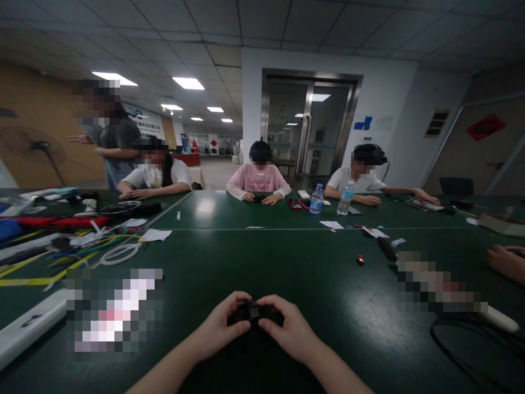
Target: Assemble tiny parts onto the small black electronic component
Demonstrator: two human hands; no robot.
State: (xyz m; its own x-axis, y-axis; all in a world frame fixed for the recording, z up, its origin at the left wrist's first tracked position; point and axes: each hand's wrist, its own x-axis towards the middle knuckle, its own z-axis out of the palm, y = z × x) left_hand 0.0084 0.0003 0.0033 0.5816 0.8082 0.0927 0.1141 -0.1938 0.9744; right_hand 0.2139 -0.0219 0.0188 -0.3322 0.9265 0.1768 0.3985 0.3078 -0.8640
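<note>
Low in the middle of the head view, a small black object (253, 312) is held between my two hands, just over the dark green tabletop (262, 257). Its kind is too dark and small to make out. The fingers and thumb of my left hand (230, 320) close on its left side. From the other side, my right hand (283, 323) grips it the same way, thumb below and index finger on top. The fingertips of both hands almost meet. Much of the object is hidden behind the fingers.
A white power strip (33, 328) lies at left, near a white coiled cable (120, 254). Two water bottles (316, 199) stand across the table. A small red item (360, 260) and a black cable (435, 334) lie at right. Several people sit around; one stands at left.
</note>
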